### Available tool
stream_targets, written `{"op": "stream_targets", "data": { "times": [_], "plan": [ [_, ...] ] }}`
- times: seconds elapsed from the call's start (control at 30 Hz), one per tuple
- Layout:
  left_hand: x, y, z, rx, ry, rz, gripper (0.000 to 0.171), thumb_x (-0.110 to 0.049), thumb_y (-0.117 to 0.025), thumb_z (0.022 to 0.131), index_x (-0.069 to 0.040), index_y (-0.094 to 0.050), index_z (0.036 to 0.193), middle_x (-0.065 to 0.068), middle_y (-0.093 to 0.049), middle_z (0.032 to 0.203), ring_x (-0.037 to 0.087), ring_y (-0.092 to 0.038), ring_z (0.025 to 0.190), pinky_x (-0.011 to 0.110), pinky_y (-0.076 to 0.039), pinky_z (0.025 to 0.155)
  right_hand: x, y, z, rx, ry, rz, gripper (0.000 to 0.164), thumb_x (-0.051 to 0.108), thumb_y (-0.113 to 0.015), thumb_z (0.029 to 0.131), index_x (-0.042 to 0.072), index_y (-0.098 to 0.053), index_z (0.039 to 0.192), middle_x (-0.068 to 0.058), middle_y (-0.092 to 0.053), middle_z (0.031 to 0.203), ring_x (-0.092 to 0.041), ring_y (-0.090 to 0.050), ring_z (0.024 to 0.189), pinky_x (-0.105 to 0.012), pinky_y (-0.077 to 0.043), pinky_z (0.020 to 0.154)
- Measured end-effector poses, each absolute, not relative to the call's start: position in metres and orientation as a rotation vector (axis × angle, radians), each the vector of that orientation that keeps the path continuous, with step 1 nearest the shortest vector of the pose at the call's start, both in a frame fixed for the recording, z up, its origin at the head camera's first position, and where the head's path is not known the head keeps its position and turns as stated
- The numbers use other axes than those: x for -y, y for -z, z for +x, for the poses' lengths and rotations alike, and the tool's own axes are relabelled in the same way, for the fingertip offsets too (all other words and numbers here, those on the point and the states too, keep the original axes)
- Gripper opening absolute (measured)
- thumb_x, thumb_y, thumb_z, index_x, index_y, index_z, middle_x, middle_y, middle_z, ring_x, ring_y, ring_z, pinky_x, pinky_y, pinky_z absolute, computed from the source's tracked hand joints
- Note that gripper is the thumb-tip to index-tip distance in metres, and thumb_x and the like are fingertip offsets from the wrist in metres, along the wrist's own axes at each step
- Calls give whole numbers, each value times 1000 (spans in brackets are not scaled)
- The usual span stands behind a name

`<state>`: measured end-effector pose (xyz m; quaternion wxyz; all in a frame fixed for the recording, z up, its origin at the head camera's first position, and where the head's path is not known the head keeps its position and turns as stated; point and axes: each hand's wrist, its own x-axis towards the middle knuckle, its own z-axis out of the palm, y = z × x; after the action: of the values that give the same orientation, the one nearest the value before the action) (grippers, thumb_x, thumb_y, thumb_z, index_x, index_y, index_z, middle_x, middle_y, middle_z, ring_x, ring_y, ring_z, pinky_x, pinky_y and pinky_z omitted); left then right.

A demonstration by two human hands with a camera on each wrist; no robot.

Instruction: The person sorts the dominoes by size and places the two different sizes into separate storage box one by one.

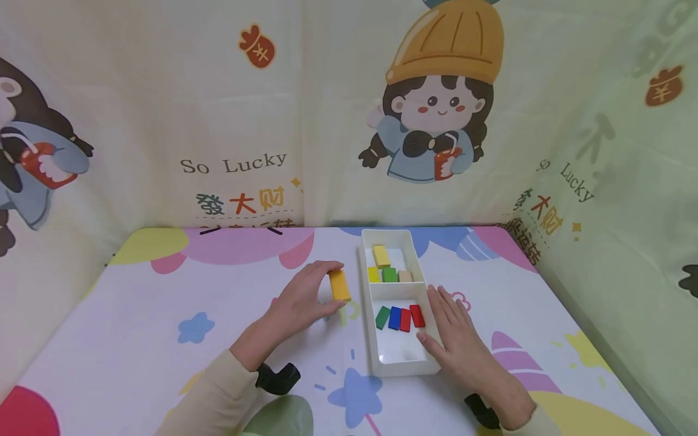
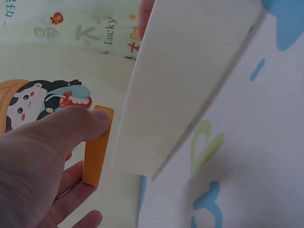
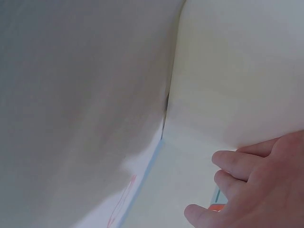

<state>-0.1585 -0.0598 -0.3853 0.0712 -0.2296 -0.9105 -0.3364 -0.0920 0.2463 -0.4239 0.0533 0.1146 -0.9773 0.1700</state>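
My left hand (image 1: 297,300) pinches an orange-yellow block (image 1: 340,285) between thumb and fingers, held left of a white two-compartment box (image 1: 373,357). In the left wrist view the block (image 2: 96,159) appears beside the box's outer side (image 2: 171,90). My right hand (image 1: 463,342) lies along the box's right edge, fingers extended and thumb over the front compartment; it holds nothing. In that compartment lie a green block (image 1: 383,317), a blue block (image 1: 395,318) and two red blocks (image 1: 417,315). The rear compartment holds a pale yellow block (image 1: 381,256), a bright yellow block (image 1: 373,275), a green block (image 1: 389,275) and a beige block (image 1: 405,276).
A patterned cloth (image 1: 136,339) with coloured shapes covers the table. Printed curtains (image 1: 327,121) stand behind it and at both sides. Black wrist mounts (image 1: 278,378) sit under both forearms.
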Motion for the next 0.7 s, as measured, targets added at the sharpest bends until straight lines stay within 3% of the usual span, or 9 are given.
{"op": "stream_targets", "data": {
  "times": [0.7],
  "plan": [
    [32,369,-200,2773,1188,-672,65,-24,-80,83,-16,-51,141,0,-58,136,22,-54,125,37,-51,104,-245,420,-93,2963,-506,353,89,53,-56,91,16,-15,160,-13,-19,165,-38,-13,152,-68,-13,118]
  ]
}}
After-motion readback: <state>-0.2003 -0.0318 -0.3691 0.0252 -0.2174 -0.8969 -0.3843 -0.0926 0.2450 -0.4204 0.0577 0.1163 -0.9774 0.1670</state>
